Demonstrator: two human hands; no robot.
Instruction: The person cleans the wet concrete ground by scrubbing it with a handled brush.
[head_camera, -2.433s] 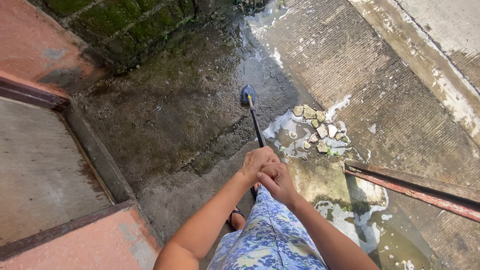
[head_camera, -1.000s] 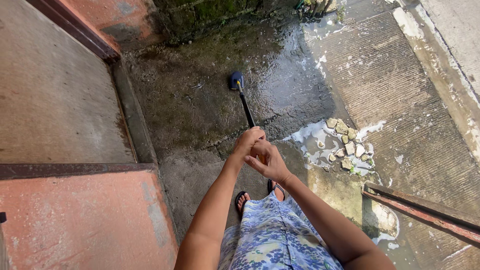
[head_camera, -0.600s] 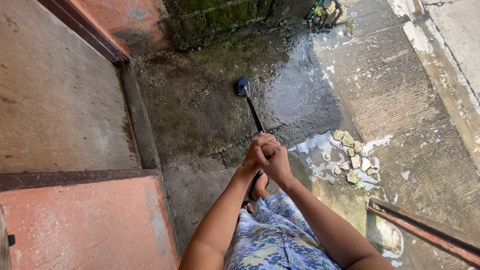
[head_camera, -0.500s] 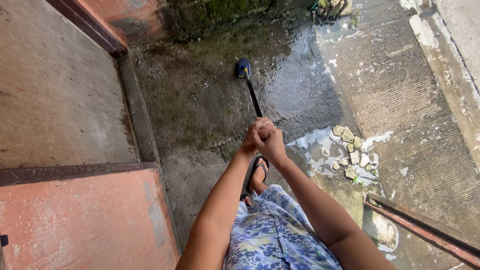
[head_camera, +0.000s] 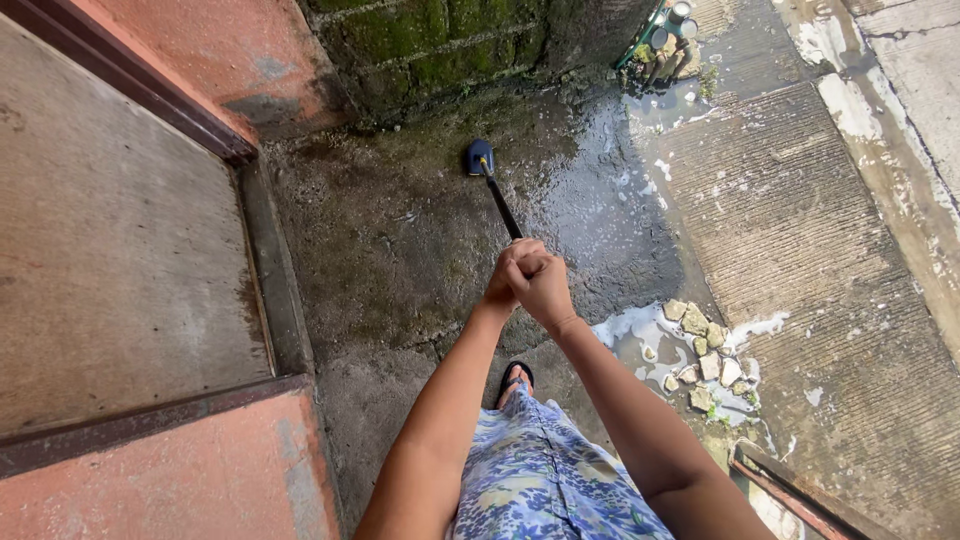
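Both hands, the left hand (head_camera: 505, 280) and the right hand (head_camera: 542, 285), are closed in a tight grip around the top of the brush handle (head_camera: 502, 207). The brush head (head_camera: 480, 157) presses on wet, mossy concrete (head_camera: 400, 240) just beside the green wall (head_camera: 430, 35). This looks like mid-scrub; the next stroke needs firm downward pressure.

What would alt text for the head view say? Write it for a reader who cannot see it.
Both hands, the left hand and right hand, grip one end of a long black-handled brush; its blue head rests on wet, mossy concrete ground near a green-stained block wall. A foamy puddle with broken stones lies to the right.
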